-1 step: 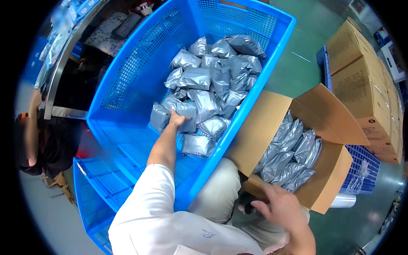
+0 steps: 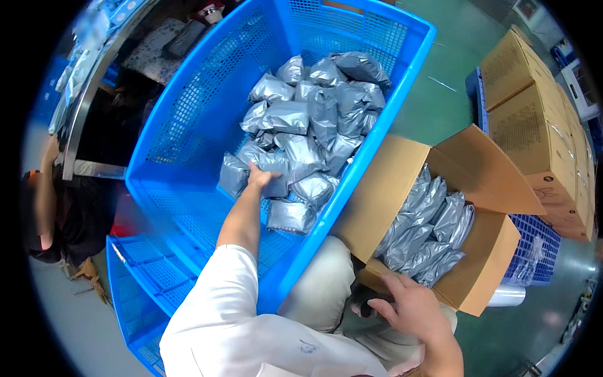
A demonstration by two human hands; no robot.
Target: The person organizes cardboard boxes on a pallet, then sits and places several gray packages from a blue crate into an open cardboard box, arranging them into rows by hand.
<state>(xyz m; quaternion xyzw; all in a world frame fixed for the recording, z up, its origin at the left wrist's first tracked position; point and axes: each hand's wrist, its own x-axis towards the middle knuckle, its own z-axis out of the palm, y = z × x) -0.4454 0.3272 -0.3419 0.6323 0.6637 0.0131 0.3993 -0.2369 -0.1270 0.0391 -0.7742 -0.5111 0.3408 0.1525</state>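
Inside a large blue plastic crate, my left hand is on a silver-grey plastic bag package. Its thumb lies across the bag while the fingers go down at the bag's left side, partly hidden. Close by are another silver package on the left and one nearer to me. My right hand is at the near edge of an open cardboard box, thumb apart from the fingers, holding nothing visible. Several silver bag packages lie in rows inside that box.
Stacked closed cartons stand at the far right by a blue plastic pallet. A roll of clear film lies near the box. Another blue crate is at lower left. Beside a metal-edged table, another person's arm shows.
My right hand has shifted slightly and looks sharper. The left hand stays on the same bag, and the whole view has moved a little.
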